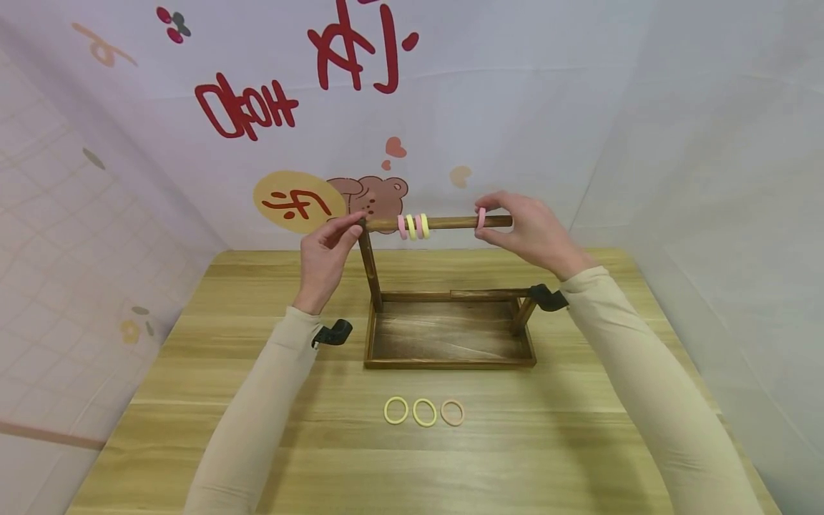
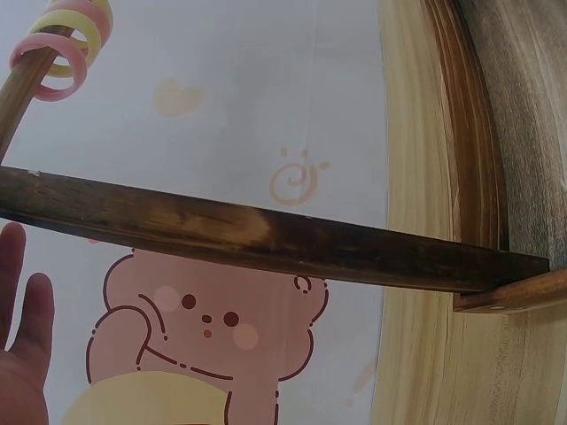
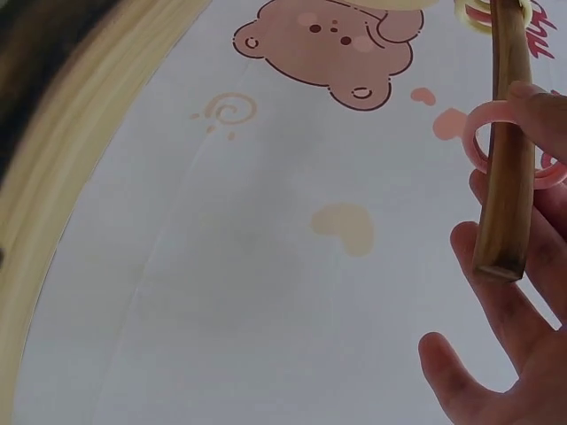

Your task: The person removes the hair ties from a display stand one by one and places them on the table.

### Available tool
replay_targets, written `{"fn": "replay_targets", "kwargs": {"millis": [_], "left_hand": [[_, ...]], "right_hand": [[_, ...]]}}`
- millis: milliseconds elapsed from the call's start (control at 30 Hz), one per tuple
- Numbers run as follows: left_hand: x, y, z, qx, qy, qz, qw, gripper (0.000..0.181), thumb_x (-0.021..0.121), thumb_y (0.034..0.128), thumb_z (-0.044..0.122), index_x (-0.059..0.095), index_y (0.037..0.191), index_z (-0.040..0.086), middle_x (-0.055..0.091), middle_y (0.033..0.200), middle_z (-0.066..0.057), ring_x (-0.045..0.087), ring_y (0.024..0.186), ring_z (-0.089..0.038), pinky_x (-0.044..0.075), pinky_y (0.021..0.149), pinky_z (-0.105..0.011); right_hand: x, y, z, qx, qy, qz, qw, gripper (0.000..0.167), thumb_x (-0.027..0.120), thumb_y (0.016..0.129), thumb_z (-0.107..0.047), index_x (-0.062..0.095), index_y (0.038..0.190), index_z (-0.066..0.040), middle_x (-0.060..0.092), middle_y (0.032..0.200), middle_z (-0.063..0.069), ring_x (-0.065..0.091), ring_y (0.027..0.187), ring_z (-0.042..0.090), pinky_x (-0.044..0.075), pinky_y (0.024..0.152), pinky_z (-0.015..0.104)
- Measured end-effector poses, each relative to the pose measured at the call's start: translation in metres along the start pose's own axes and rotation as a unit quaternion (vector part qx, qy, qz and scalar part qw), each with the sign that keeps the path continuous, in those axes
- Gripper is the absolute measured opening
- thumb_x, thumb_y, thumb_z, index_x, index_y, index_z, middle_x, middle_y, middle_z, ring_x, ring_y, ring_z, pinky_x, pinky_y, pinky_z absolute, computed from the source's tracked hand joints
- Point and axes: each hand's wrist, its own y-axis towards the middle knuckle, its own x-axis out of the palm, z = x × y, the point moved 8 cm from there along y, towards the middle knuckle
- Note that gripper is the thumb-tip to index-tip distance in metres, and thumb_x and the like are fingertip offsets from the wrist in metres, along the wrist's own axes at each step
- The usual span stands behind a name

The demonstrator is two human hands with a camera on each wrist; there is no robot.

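My right hand (image 1: 531, 230) pinches a pink ring (image 1: 481, 218) between thumb and fingers. The ring encircles the wooden rod (image 1: 450, 222) near its free right end; the right wrist view shows the rod passing through the pink ring (image 3: 483, 113). Farther left, several pink and yellow rings (image 1: 413, 227) hang close together on the rod. My left hand (image 1: 324, 261) pinches the wooden stand (image 1: 370, 268) at the top of its upright, where the rod begins. Its thumb and index fingertips are outside the left wrist view, where other fingers (image 2: 31, 328) extend beside the upright (image 2: 221, 232).
Two yellow rings (image 1: 395, 410) and an orange-pink ring (image 1: 453, 413) lie in a row on the table (image 1: 309, 443), in front of the stand's tray base (image 1: 450, 363). A low bar (image 1: 489, 294) runs along its back. A printed cloth (image 1: 515, 107) hangs behind.
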Motion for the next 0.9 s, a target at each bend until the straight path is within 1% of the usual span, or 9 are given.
{"fn": "replay_targets", "kwargs": {"millis": [267,567,700,900], "left_hand": [[0.0,0.0,0.001,0.0,0.002,0.001,1.0,0.028,0.07,0.1006,0.011,0.073,0.126,0.001,0.073,0.126,-0.009,0.069,0.113,-0.013,0.055,0.099,-0.03],[0.0,-0.001,0.002,0.003,0.01,-0.001,0.9999,0.028,0.069,0.101,0.01,0.073,0.127,0.0,0.072,0.128,-0.014,0.069,0.114,-0.012,0.055,0.1,-0.029],[0.0,-0.001,0.001,0.0,0.011,-0.002,0.9999,0.029,0.069,0.101,0.011,0.072,0.127,-0.002,0.072,0.128,-0.013,0.069,0.114,-0.012,0.055,0.1,-0.029],[0.0,-0.001,0.001,-0.001,0.008,-0.004,1.0,0.031,0.068,0.1014,0.011,0.07,0.128,-0.005,0.071,0.129,-0.014,0.069,0.114,-0.012,0.055,0.1,-0.029]], "right_hand": [[-0.005,-0.006,0.012,0.025,-0.003,-0.002,0.9997,0.046,0.081,0.093,-0.025,0.066,0.131,-0.006,0.071,0.127,0.01,0.061,0.125,0.032,0.045,0.109,0.05],[-0.014,-0.015,0.023,0.044,-0.002,0.005,0.999,0.048,0.08,0.094,-0.026,0.064,0.134,-0.006,0.071,0.128,0.012,0.06,0.128,0.035,0.043,0.11,0.054],[-0.016,-0.019,0.028,0.053,0.001,0.005,0.9986,0.05,0.08,0.094,-0.027,0.063,0.136,-0.006,0.07,0.131,0.012,0.058,0.13,0.035,0.042,0.112,0.054],[-0.021,-0.026,0.034,0.061,0.007,0.011,0.998,0.051,0.079,0.094,-0.03,0.063,0.137,-0.008,0.068,0.132,0.014,0.056,0.132,0.036,0.041,0.112,0.055]]}}
